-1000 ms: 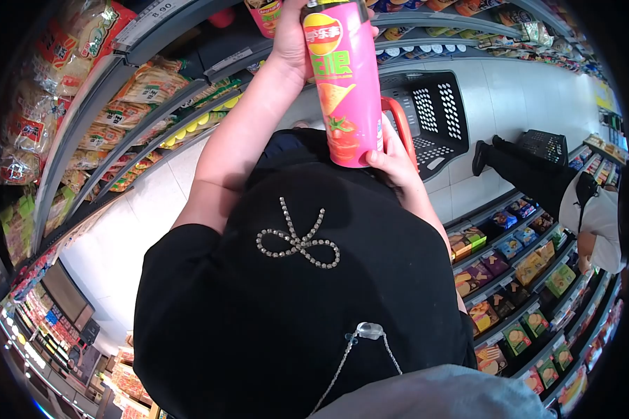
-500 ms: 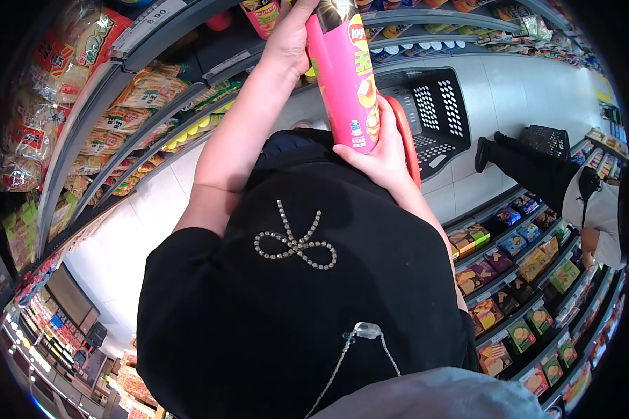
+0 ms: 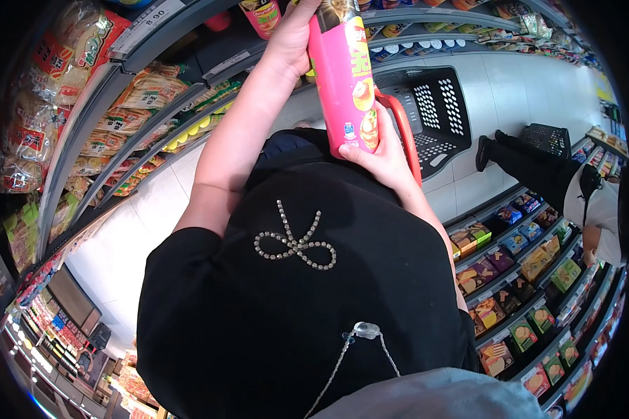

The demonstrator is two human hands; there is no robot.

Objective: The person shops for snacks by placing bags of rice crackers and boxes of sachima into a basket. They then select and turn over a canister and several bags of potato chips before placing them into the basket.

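Observation:
A tall pink Lay's chip canister (image 3: 339, 91) is held in front of my chest, tilted a little, with its printed food pictures facing me. My left hand (image 3: 295, 35) is closed around its upper part from the left; those fingertips are hidden behind the canister or cut off by the top edge of the view. Low down on the right side, my right hand (image 3: 383, 155) grips the canister near its bottom end, the thumb lying across the front. A similar pink Lay's canister (image 3: 261, 17) stands on the shelf just beyond my left hand.
A dark shopping basket (image 3: 433, 126) with a red handle (image 3: 402, 129) is on the floor beyond my right hand. Shelves of bagged snacks (image 3: 129, 105) line the left, and boxed snacks (image 3: 489, 314) the right. Another person (image 3: 583, 202) stands at the right, near a second basket (image 3: 546, 140).
The canister has turned slightly in my hands, so its print has shifted left and more of the food picture shows. Its bottom end sits slightly lower. Both hands still hold it.

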